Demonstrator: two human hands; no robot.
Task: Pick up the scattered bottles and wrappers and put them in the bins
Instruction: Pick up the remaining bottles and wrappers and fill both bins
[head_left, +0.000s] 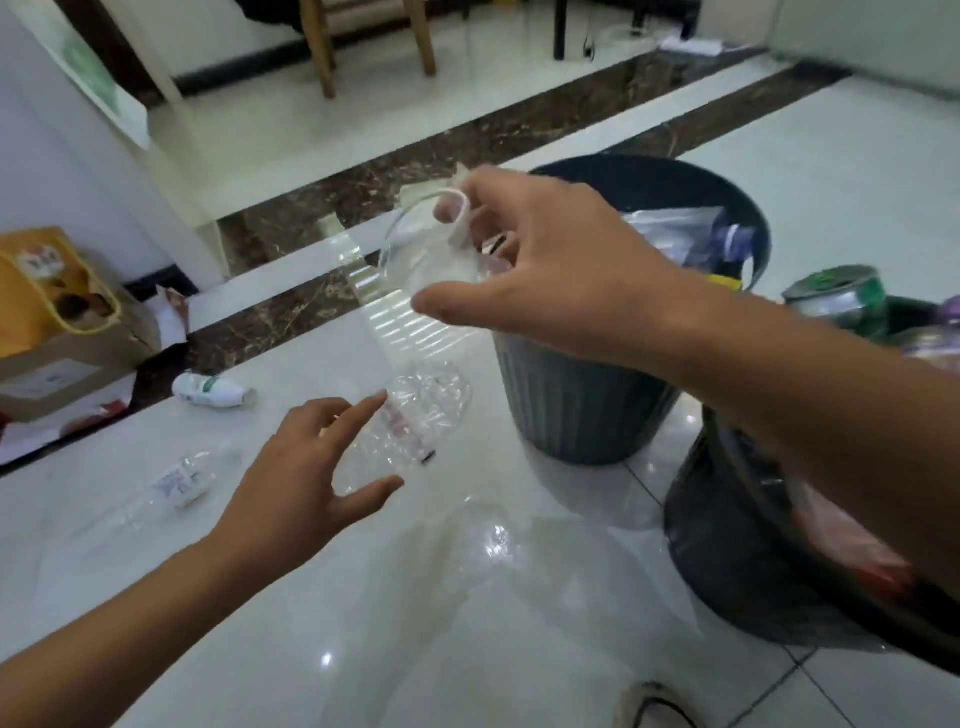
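Head view: right hand (545, 270) grips clear bottle (395, 312) beside part-filled grey bin (571, 405); left hand (306, 467) spread, empty; white bottle (213, 391), seemingly others, await pickup left.

The floor (337, 597) was glossy white tile crossed by brown marbled bands. The ribbed bin (571, 405) was dark grey, the other bin (727, 561) black. The big bottle (400, 317) was clear with a white neck, the small bottle (210, 391) white with green print. The can (836, 296) was green, the box (41, 270) yellow.

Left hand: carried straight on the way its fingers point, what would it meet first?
Most likely the crumpled clear plastic bottle, just beyond the fingertips of the left hand; depth between them is unclear.
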